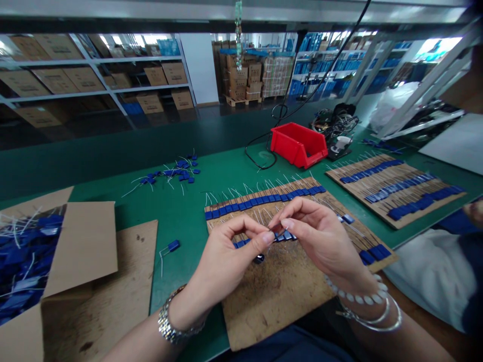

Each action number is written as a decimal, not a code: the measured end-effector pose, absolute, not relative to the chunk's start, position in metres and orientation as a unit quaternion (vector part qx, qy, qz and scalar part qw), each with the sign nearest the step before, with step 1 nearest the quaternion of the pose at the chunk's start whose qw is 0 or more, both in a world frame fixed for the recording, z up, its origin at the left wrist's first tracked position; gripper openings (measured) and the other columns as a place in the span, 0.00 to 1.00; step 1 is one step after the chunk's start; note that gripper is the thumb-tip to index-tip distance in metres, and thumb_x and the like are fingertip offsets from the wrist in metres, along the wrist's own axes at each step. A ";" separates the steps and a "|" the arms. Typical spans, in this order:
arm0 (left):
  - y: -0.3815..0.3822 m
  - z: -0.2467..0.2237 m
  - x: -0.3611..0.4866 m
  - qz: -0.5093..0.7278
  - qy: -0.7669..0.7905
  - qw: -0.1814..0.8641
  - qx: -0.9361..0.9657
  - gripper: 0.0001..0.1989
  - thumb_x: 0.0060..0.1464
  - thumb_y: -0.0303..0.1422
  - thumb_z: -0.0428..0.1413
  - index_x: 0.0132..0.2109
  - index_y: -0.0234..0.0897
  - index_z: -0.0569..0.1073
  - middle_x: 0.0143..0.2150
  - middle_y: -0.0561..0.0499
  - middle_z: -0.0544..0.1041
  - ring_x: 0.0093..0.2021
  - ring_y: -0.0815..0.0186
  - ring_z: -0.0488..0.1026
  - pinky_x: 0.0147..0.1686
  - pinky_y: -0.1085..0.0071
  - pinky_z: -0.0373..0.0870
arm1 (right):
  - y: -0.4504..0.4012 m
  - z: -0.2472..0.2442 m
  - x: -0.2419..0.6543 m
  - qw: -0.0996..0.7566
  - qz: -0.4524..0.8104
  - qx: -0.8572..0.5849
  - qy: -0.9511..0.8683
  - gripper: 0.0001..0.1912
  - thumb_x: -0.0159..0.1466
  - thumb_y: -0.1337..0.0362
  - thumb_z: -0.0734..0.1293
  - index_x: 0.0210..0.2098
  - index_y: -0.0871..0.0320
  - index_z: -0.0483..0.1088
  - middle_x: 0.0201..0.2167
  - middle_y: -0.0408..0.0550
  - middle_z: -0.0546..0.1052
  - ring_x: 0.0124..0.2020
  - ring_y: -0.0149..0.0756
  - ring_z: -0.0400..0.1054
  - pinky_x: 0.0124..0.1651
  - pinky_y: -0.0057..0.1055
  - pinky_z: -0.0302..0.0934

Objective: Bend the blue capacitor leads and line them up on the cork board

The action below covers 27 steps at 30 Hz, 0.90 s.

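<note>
Blue capacitor (278,232) pinched between both hands' fingers; left hand (222,261), right hand (320,241) above cardboard sheet (279,296).

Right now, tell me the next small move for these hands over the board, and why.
Probably lower the blue part pinched between the left hand and right hand onto the cardboard board, extending the short second row under the full row.

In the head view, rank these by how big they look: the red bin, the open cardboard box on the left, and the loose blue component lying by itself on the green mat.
1. Open cardboard box, largest, though nearness to the camera inflates it.
2. Red bin, farther back, so its true size against the box is unsure.
3. Loose blue component, clearly smallest.
</note>
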<state>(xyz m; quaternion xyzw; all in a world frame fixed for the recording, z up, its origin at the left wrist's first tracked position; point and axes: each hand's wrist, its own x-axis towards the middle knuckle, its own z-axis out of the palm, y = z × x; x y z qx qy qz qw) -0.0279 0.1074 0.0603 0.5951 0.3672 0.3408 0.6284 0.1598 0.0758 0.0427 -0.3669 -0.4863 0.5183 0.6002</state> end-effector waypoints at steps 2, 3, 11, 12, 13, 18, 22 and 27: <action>0.109 0.060 -0.028 0.337 0.379 0.620 0.598 0.12 0.55 0.41 0.66 0.34 0.37 0.79 0.33 0.54 0.78 0.35 0.73 0.72 0.38 0.79 0.66 | 0.077 0.045 0.162 0.592 0.494 -0.377 -0.512 0.01 0.65 0.66 0.72 0.36 0.54 0.77 0.36 0.43 0.81 0.38 0.31 0.75 0.43 0.28 0.69; 0.109 0.060 -0.027 0.334 0.389 0.614 0.600 0.11 0.54 0.41 0.67 0.34 0.38 0.80 0.33 0.54 0.79 0.35 0.73 0.73 0.38 0.78 0.66 | 0.078 0.046 0.164 0.585 0.478 -0.384 -0.530 0.02 0.65 0.66 0.72 0.36 0.53 0.77 0.35 0.43 0.80 0.38 0.32 0.74 0.43 0.29 0.69; 0.110 0.058 -0.025 0.321 0.416 0.585 0.617 0.10 0.51 0.41 0.69 0.37 0.41 0.82 0.32 0.53 0.81 0.34 0.69 0.75 0.38 0.74 0.68 | 0.081 0.059 0.182 0.477 0.305 -0.427 -0.705 0.05 0.67 0.68 0.68 0.40 0.54 0.77 0.44 0.48 0.77 0.49 0.40 0.71 0.53 0.39 0.65; 0.110 0.058 -0.025 0.319 0.417 0.586 0.617 0.10 0.51 0.41 0.69 0.37 0.41 0.82 0.31 0.54 0.80 0.33 0.70 0.75 0.38 0.74 0.67 | 0.082 0.060 0.183 0.462 0.281 -0.432 -0.722 0.06 0.67 0.68 0.67 0.40 0.54 0.77 0.45 0.48 0.77 0.49 0.40 0.71 0.53 0.39 0.65; 0.110 0.058 -0.025 0.315 0.418 0.589 0.615 0.10 0.50 0.40 0.69 0.38 0.42 0.82 0.30 0.55 0.80 0.33 0.71 0.75 0.39 0.74 0.67 | 0.082 0.061 0.183 0.449 0.271 -0.431 -0.734 0.06 0.67 0.68 0.67 0.40 0.54 0.77 0.45 0.48 0.77 0.50 0.40 0.71 0.54 0.40 0.64; 0.111 0.057 -0.025 0.330 0.400 0.597 0.612 0.10 0.52 0.38 0.68 0.41 0.43 0.81 0.30 0.56 0.80 0.35 0.72 0.75 0.44 0.76 0.67 | 0.082 0.053 0.181 0.441 0.395 -0.387 -0.707 0.17 0.69 0.68 0.66 0.56 0.49 0.72 0.54 0.48 0.75 0.56 0.40 0.69 0.58 0.40 0.65; 0.113 0.055 -0.027 0.374 0.371 0.611 0.591 0.08 0.55 0.38 0.67 0.42 0.42 0.81 0.35 0.56 0.80 0.38 0.74 0.75 0.43 0.80 0.69 | 0.075 0.035 0.171 0.451 0.496 -0.390 -0.631 0.29 0.67 0.71 0.65 0.65 0.48 0.59 0.58 0.50 0.72 0.57 0.39 0.69 0.57 0.39 0.67; 0.112 0.054 -0.027 0.407 0.370 0.636 0.542 0.11 0.55 0.40 0.66 0.40 0.39 0.77 0.37 0.56 0.78 0.35 0.76 0.73 0.34 0.83 0.69 | 0.063 0.008 0.139 0.422 0.521 -0.404 -0.622 0.26 0.61 0.66 0.74 0.57 0.53 0.66 0.57 0.52 0.74 0.54 0.41 0.71 0.54 0.40 0.69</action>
